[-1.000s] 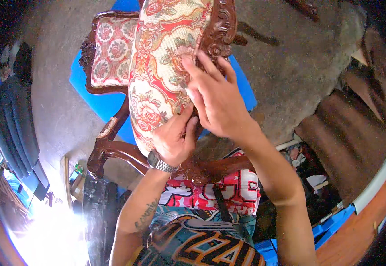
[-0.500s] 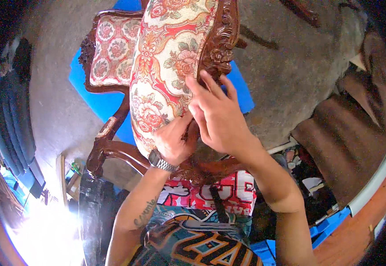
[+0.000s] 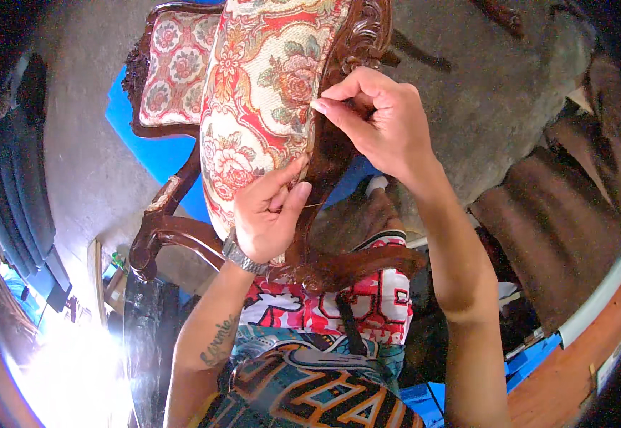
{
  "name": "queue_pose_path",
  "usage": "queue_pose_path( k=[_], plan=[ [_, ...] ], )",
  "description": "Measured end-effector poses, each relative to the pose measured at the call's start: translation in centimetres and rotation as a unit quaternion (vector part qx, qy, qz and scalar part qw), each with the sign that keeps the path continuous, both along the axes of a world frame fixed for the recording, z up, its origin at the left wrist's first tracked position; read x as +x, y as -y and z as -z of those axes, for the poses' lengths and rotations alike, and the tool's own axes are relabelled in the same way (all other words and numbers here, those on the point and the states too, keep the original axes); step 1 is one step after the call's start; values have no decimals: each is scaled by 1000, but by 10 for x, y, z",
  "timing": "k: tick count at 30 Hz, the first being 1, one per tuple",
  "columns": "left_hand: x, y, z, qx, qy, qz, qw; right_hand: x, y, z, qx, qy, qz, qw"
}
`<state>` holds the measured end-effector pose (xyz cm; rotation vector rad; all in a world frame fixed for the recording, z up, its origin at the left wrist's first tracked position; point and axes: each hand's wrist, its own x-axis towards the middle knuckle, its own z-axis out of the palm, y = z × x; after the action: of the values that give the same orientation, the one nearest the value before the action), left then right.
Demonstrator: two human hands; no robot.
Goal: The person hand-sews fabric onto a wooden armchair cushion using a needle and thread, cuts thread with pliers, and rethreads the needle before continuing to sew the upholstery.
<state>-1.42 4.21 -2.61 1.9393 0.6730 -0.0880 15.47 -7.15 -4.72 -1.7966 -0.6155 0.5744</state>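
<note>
Raised, my right hand (image 3: 319,105) pinches beside the plump red-and-cream woven cushion (image 3: 257,89); left hand (image 3: 267,210), half-curled, touches its edge; both holds' contents unclear.

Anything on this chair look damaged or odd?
Yes: the chair arm at picture left shows a pale patch against otherwise dark, glossy wood. Whether it's damaged or just unfinished, I can't tell.

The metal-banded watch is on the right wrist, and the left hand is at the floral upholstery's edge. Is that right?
Not quite: the head view shows the metal-banded watch on the left wrist. The left hand is at the edge of the floral upholstery, as stated.
</note>
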Motion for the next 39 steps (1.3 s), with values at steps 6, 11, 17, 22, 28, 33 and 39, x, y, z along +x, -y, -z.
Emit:
queue_pose_path(
  k=[6, 11, 17, 22, 28, 33, 39],
  plan=[
    [-2, -7, -4, -220, 6, -61, 974, 5, 1, 2, 1, 10, 0, 1000],
    [-5, -10, -1, -135, -20, -6, 991, 0, 0, 6, 19, 52, -3, 998],
    [-4, -7, -2, -223, 45, -50, 972, 0, 0, 6, 13, 68, 1, 998],
    [-3, -4, -3, -232, 36, -69, 970, 0, -2, 6, 5, 87, -2, 996],
    [-1, -6, -4, -194, 38, -42, 979, 1, -2, 6, 12, 72, -6, 997],
    [-3, -8, -1, -162, 35, -27, 986, 6, 0, 5, 6, 55, -14, 998],
    [-3, -5, 0, -182, 18, -59, 981, -3, 2, 11, 25, 64, 3, 998]
  ],
)
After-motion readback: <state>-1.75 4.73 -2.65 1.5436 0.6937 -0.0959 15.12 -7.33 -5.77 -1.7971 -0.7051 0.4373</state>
